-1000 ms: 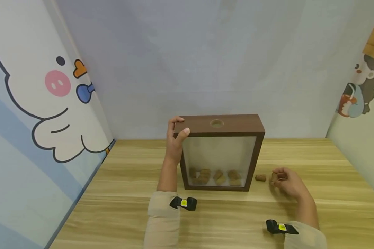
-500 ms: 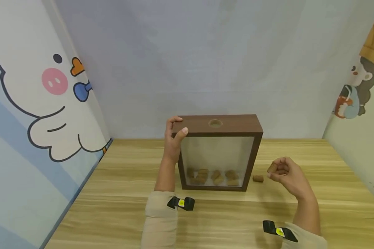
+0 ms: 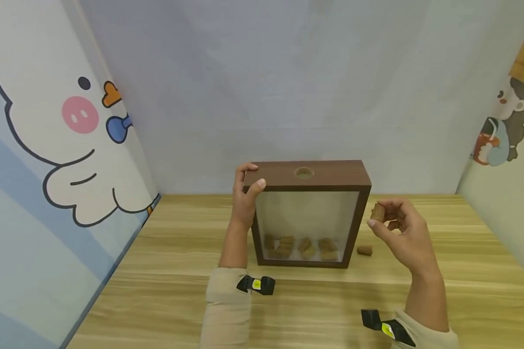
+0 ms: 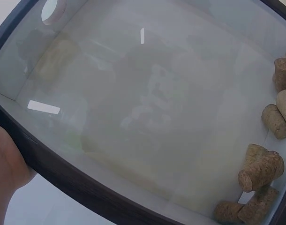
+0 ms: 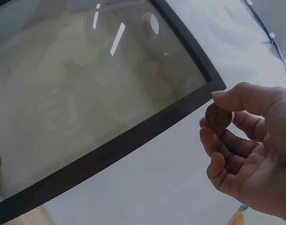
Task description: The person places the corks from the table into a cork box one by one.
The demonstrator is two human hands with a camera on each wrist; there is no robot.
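A dark brown framed box (image 3: pixel 332 169) with a clear front stands upright on the table, a round hole (image 3: pixel 304 173) in its top. Several corks (image 3: pixel 306 247) lie along its bottom inside; the left wrist view shows these corks (image 4: pixel 261 169) piled at the right. My left hand (image 3: pixel 243 203) grips the box's upper left corner, thumb in front and fingers over the top. Raised beside the box's right side, my right hand (image 3: pixel 403 230) pinches one cork (image 3: pixel 378 212) between thumb and fingers. In the right wrist view that cork (image 5: pixel 218 117) shows its round end.
Another cork (image 3: pixel 365 250) lies on the wooden table (image 3: pixel 166 300) just right of the box. A pale cloth wall (image 3: pixel 288 87) rises behind the box, and printed cartoon panels (image 3: pixel 30 116) flank both sides.
My right hand has lifted a cork off the table and brought it up towards the box's right side. The left hand keeps its hold on the box.
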